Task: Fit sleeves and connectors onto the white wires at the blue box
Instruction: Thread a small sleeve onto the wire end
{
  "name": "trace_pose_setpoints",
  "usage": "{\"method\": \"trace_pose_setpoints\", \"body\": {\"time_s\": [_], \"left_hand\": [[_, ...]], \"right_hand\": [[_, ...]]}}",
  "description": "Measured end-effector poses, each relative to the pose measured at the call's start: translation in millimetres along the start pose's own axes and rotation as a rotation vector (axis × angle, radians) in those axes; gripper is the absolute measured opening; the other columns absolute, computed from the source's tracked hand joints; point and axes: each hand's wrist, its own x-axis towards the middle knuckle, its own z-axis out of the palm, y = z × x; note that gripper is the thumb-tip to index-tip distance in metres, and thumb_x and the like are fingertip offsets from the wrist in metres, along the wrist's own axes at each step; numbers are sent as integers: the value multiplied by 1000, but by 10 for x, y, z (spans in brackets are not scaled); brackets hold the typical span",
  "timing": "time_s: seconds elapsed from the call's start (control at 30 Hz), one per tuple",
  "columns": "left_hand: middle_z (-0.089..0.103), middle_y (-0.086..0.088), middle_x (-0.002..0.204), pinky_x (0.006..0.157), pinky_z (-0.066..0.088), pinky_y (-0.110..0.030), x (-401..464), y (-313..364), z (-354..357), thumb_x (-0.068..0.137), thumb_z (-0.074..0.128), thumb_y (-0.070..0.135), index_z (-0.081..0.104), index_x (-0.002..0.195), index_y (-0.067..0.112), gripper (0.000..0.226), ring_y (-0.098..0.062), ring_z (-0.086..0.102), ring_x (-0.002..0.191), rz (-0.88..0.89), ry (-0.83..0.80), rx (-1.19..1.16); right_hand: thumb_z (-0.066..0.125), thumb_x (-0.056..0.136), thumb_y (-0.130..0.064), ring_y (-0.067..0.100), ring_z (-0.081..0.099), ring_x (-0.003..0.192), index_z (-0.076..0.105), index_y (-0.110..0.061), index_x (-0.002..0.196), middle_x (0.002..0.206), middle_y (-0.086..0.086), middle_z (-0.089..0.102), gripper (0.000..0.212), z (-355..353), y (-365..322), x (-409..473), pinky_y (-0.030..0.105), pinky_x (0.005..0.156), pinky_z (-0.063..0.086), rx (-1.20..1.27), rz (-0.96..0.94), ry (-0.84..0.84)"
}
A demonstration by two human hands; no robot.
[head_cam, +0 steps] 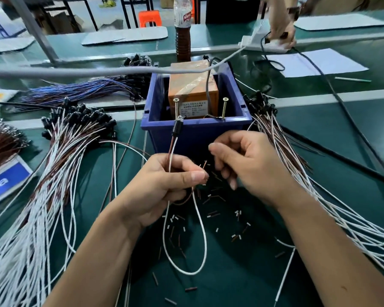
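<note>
Left hand [164, 180] pinches the thin white-and-brown insulated wire pair [172, 151] just before the blue plastic box [195, 129]; right hand [242, 165], fingers curled, holds nothing discernible. Wire looks light and limp (loops freely), so likely best gripped close to its stripped end.

The green worktop [242, 273] holds a blue box [195, 129]. Wire piles [60, 156] lie beside it. Small cut bits [211, 216] lie scattered in front.

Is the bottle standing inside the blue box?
No, the bottle stands on the table behind the blue box, which holds an orange block.
</note>
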Motion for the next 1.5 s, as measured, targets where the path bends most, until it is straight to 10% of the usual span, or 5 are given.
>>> {"method": "trace_pose_setpoints", "body": {"time_s": [0.4, 0.67, 0.83, 1.07, 1.5], "left_hand": [[72, 0, 68, 44, 44, -17, 1, 4, 56, 64, 82, 27, 79, 73, 17, 14, -6, 58, 47, 220, 185, -114], [77, -13, 107, 41, 35, -9, -20, 17, 30, 68, 83, 19, 76, 75, 12, 12, 1, 55, 48, 322, 128, -148], [69, 3, 71, 40, 27, -11, -5, 30, 25, 77, 83, 20, 78, 80, 17, 6, 0, 34, 45, 381, 138, -80], [72, -6, 72, 41, 27, -15, 28, 82, 77, 85, 74, 15, 73, 81, 18, 5, -2, 38, 41, 556, 314, -68], [75, -7, 73, 48, 38, -20, 225, -88, 160, 89, 79, 23, 70, 80, 19, 13, -8, 52, 47, 734, 708, 93]], "right_hand": [[70, 98, -24, 19, 71, 67, 76, -11, 99, 91, 16, 79, 14, 36, -70, -81, 21, 46, 50, 206, 114, -507], [73, 95, -18, 16, 59, 54, 73, -14, 86, 74, 12, 73, 10, 4, -58, -42, 20, 41, 40, 216, 30, -285], [69, 97, -14, 19, 54, 50, 71, -6, 85, 65, 9, 66, 14, 71, -47, -9, 24, 44, 41, 230, -163, -8], [77, 95, -6, 15, 70, 69, 76, -2, 99, 78, -1, 72, 6, 239, -38, -66, 23, 65, 55, -139, -437, 279], [66, 100, -3, 13, 69, 67, 74, -1, 123, 81, 2, 74, 25, 309, 1, -67, 30, 59, 56, -341, -593, 728]]}}
